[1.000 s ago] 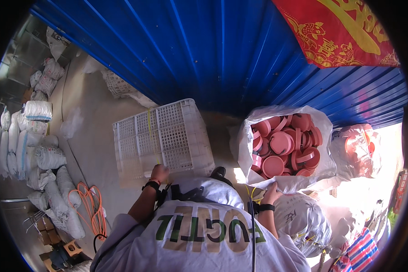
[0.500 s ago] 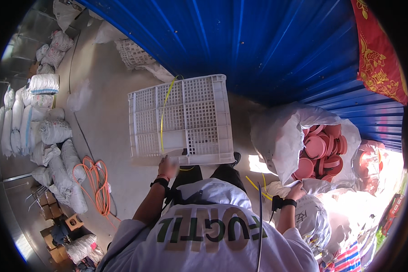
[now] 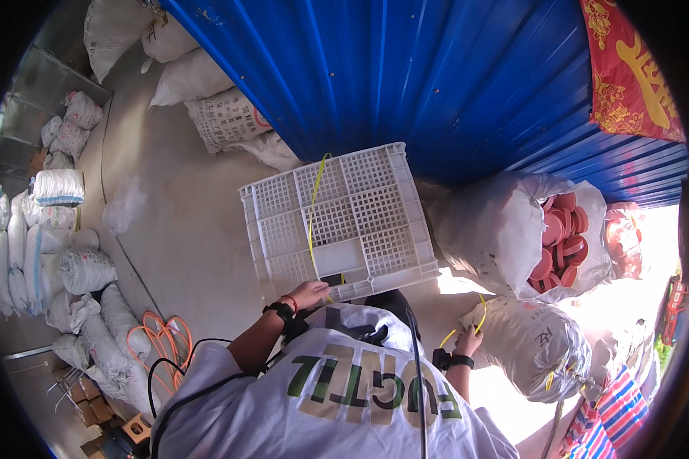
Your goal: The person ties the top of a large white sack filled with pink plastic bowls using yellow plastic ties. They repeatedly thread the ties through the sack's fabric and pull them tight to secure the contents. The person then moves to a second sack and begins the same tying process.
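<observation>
A white plastic crate [image 3: 381, 264] with grid-like openings leans against my legs, its large slatted face toward me. A thin yellow strap [image 3: 311, 222] runs over it from the far edge to the near edge. My left hand [image 3: 311, 294] is closed at the crate's near edge, where the strap passes through its fingers; the fingertips are partly hidden. To the right, beside a stuffed white sack, my right hand [image 3: 468, 341] is closed on a loose, curving part of the yellow strap, clear of the crate.
An open white sack [image 3: 475, 229] of red round pieces [image 3: 563, 239] stands right of the crate, before a blue corrugated wall [image 3: 406, 76]. A full white sack [image 3: 528, 344] lies nearer me. Stacked sacks [image 3: 88, 268] and an orange hose [image 3: 161, 340] lie left.
The view has turned, and the crate now appears tilted and further right. My right hand has left the rim of the sack of red pieces and now grips the yellow strap. My left hand stays by the crate's edge.
</observation>
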`<state>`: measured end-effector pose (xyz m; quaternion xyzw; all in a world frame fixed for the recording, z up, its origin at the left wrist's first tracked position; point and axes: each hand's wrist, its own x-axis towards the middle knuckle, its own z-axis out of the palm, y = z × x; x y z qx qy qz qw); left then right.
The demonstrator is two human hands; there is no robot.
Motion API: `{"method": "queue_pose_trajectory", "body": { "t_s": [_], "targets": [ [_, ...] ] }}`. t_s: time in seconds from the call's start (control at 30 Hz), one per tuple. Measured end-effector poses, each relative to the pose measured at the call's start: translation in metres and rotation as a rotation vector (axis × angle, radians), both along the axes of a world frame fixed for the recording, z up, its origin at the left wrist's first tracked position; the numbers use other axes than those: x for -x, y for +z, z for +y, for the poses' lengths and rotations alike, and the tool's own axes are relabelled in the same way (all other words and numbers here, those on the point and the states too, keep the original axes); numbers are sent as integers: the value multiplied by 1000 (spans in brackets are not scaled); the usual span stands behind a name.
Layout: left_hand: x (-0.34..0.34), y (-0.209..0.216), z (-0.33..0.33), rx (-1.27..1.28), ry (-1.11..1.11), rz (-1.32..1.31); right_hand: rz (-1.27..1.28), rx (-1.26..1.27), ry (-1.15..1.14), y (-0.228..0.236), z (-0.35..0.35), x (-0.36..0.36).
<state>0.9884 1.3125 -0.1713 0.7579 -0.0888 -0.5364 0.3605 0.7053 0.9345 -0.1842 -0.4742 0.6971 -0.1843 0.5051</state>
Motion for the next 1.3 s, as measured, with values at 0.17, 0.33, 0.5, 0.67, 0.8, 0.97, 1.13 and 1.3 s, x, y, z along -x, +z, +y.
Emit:
{"method": "queue_pose_trajectory", "body": {
  "t_s": [0.17,0.33,0.5,0.67,0.8,0.97,1.13,1.3],
  "targets": [
    [46,-13,24,-43,77,-352,-107,-404,503,-9,41,-86],
    [93,2,63,-231,161,-649,-176,-466,570,-44,56,-157],
    [113,6,114,-227,215,-280,-217,-477,657,-39,93,-152],
    [123,25,157,-162,680,-15,-281,-369,668,0,103,-103],
    [128,32,195,-181,812,-10,-273,-383,465,-20,64,-57],
    [138,-5,271,-257,302,-128,-317,-403,368,-33,71,-84],
    [95,-28,276,-112,82,-177,-306,-408,404,-24,119,-155],
    [6,-13,223,-122,409,-125,-149,-364,450,-26,153,-194]
  ]
}}
